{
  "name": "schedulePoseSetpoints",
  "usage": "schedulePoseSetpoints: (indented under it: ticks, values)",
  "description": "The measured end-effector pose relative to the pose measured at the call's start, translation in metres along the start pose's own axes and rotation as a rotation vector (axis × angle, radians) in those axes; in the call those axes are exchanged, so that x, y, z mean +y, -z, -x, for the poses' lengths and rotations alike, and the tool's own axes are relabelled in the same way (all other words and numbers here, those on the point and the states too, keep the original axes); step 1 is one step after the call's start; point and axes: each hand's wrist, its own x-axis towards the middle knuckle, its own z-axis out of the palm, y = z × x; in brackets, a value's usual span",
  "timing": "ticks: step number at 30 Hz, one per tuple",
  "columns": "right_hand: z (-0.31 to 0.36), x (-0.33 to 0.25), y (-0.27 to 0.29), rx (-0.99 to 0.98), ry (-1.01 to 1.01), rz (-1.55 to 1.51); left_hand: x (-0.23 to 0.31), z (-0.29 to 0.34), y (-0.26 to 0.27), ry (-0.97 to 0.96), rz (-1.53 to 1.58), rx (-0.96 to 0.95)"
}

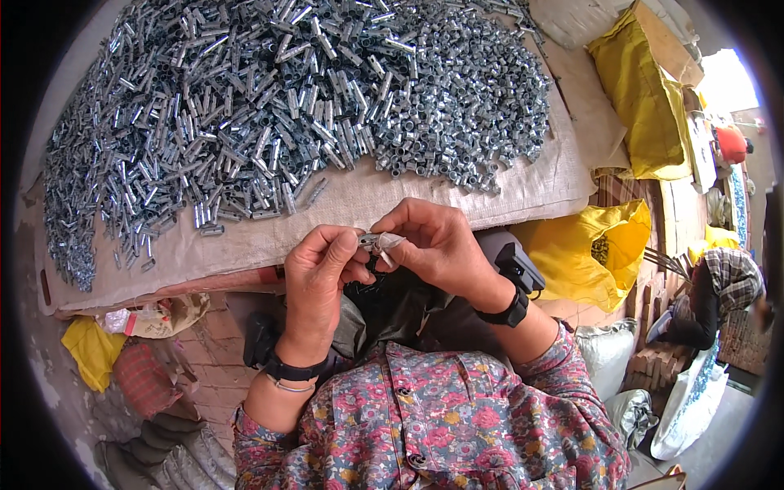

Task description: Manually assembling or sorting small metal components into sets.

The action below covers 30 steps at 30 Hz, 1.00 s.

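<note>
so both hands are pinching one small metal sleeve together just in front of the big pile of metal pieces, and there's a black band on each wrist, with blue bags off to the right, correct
Not quite: the bags off to the right are yellow, not blue, as the head view shows. The rest stands: the left hand and the right hand pinch one small metal sleeve together just in front of the big pile of metal pieces, and each wrist wears a black band.

Two hands, two black wristbands, countless metal sleeves.

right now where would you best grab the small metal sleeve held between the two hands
Probably by the bare left end of the sleeve, from the left, pinching across its round body. It lies level; the right hand covers its other end, and the left hand already pinches there.
</note>
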Motion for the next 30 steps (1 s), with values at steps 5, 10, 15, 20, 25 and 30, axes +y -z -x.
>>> schedulePoseSetpoints:
  ticks: [5, 10, 15, 20, 25, 30]
  values:
    - [0.001, 0.001, 0.0, -0.008, -0.036, -0.108, 0.0, 0.002, -0.002, 0.003, 0.026, 0.001]
    - [0.003, -0.001, -0.003, 0.043, 0.034, 0.299, -0.003, 0.003, -0.001, -0.023, 0.003, 0.028]
    - [0.003, -0.006, -0.003, -0.013, 0.018, 0.475, -0.006, 0.004, 0.002, -0.105, -0.095, 0.055]
    - [0.002, 0.0, -0.001, -0.06, -0.042, -0.037, -0.002, 0.003, 0.007, -0.123, -0.125, -0.03]
    - [-0.002, 0.01, 0.006, -0.291, -0.161, -0.455, -0.005, 0.006, 0.013, -0.074, -0.027, -0.143]
    - [0.0, 0.014, -0.003, -0.351, -0.161, -0.574, 0.001, 0.007, 0.018, 0.014, 0.082, -0.25]
